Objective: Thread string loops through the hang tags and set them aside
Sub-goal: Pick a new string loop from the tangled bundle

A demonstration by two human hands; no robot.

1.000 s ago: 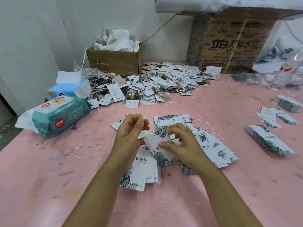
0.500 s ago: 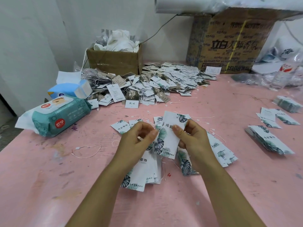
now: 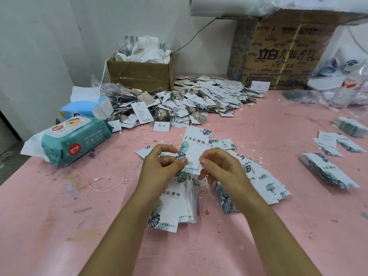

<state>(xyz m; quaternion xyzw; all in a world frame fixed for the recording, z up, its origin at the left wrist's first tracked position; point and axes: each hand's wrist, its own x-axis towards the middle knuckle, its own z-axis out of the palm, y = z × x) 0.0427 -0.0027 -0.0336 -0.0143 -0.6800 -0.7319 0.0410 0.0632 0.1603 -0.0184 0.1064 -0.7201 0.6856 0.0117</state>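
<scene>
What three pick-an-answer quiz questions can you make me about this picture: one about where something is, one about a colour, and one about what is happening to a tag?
1. Where is the wet-wipes pack?
A) at the left side of the table
B) inside the small box
C) on top of the big box

2. What colour is the table?
A) green
B) pink
C) black

3. What is happening to the hang tag with the leaf print?
A) it lies flat in a pile
B) it is held upright by two hands
C) it is torn in two

Answers:
1 A, the pack lies near the table's left edge.
2 B, the bare tabletop is pink.
3 B, the left hand and right hand pinch its lower part.
</scene>
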